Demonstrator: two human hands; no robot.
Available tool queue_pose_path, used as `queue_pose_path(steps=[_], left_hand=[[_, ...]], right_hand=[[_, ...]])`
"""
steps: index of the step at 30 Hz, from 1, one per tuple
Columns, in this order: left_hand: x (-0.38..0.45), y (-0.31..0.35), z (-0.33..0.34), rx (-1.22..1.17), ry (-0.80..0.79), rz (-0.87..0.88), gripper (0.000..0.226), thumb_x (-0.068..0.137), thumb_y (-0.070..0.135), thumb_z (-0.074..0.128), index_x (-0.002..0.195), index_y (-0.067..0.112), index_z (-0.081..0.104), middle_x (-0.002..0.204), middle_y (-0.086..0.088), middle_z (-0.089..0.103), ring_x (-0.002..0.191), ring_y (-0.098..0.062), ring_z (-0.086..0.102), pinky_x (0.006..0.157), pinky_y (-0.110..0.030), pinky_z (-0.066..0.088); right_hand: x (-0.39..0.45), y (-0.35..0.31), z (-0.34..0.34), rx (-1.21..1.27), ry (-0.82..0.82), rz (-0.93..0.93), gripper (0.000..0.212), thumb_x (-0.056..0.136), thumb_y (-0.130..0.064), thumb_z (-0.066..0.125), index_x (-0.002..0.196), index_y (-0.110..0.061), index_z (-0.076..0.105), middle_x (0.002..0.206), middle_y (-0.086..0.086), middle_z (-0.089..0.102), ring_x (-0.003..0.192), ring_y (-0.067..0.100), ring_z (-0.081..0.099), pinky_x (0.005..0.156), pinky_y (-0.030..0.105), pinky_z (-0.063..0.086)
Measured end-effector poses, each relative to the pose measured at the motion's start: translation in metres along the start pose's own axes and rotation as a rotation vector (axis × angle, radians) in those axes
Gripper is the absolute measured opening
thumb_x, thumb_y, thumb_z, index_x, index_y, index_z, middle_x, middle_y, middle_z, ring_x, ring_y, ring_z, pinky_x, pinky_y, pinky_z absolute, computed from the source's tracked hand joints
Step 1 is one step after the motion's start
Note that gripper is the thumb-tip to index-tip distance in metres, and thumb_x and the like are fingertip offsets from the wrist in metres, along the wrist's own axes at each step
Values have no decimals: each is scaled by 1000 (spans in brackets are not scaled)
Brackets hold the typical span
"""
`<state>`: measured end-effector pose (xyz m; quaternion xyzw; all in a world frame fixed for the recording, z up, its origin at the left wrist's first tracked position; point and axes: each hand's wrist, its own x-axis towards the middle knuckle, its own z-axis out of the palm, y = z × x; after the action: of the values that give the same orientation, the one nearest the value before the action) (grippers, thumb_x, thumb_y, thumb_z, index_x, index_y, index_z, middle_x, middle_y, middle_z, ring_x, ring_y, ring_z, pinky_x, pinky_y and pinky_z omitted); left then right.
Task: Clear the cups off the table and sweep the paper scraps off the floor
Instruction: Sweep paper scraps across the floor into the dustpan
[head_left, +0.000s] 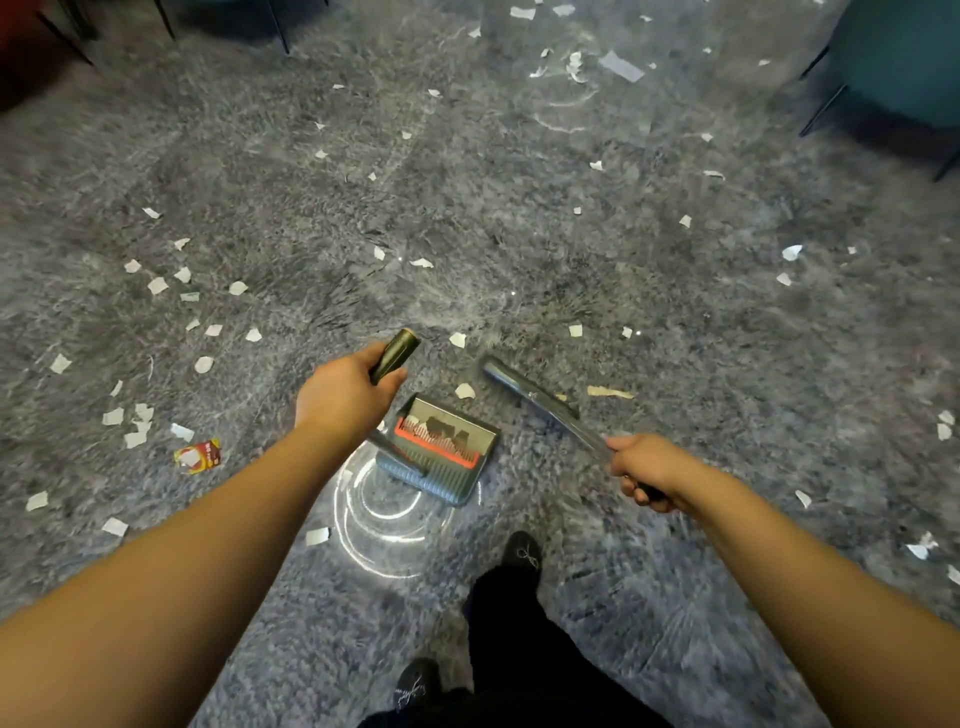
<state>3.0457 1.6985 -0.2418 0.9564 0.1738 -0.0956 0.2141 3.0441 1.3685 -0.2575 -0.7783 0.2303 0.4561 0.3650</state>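
The left hand (345, 397) grips the dark dustpan handle (395, 355) – the grey dustpan (441, 457) rests on the grey floor (467, 218). The right hand (647, 470) holds the broom handle (550, 410), blurred. White paper scraps (156, 285) lie scattered across the floor, some inside the dustpan

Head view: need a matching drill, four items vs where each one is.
Items:
1. dustpan handle
2. broom handle
3. dustpan
4. red wrapper

Places:
A. on the carpet, left of the left forearm
B. gripped by the right hand
C. on the carpet between the two hands, scraps inside
D. gripped by the left hand

Pairs: 1-D, 2-B, 3-C, 4-A
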Motion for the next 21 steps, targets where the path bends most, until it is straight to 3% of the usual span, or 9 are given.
queue_pose_path(steps=[5, 10, 16, 21], left_hand=[[38, 23, 0, 2, 1, -20, 45, 92, 52, 53, 135, 38, 50, 93, -5, 68, 82, -29, 64, 68, -36, 54], [47, 38, 2, 70, 22, 17, 44, 93, 51, 52, 136, 39, 49, 101, -6, 69, 92, -31, 64, 67, -32, 46], [56, 42, -3, 73, 15, 2, 47, 94, 53, 49, 138, 39, 46, 100, -5, 70, 92, -30, 64, 66, -33, 47], [54, 35, -4, 32, 8, 17, 45, 93, 51, 52, 135, 36, 50, 92, -4, 70, 84, -28, 64, 61, -30, 46]], right_hand=[[39, -39, -37, -161, -75, 1, 60, 94, -1, 45, 149, -19, 30, 59, 7, 46, 29, 12, 36, 34, 15, 26], [58, -63, -43, -343, -150, -13, 60, 95, -5, 42, 151, -23, 27, 63, 8, 48, 35, 13, 39, 37, 15, 28], [43, -73, -38, -360, -245, 0, 61, 94, -5, 45, 149, -26, 30, 56, 4, 47, 31, 11, 39, 37, 15, 27], [24, -56, -30, -148, -269, 67, 60, 93, -5, 45, 147, -25, 34, 50, 1, 39, 35, 11, 31, 39, 14, 18]])
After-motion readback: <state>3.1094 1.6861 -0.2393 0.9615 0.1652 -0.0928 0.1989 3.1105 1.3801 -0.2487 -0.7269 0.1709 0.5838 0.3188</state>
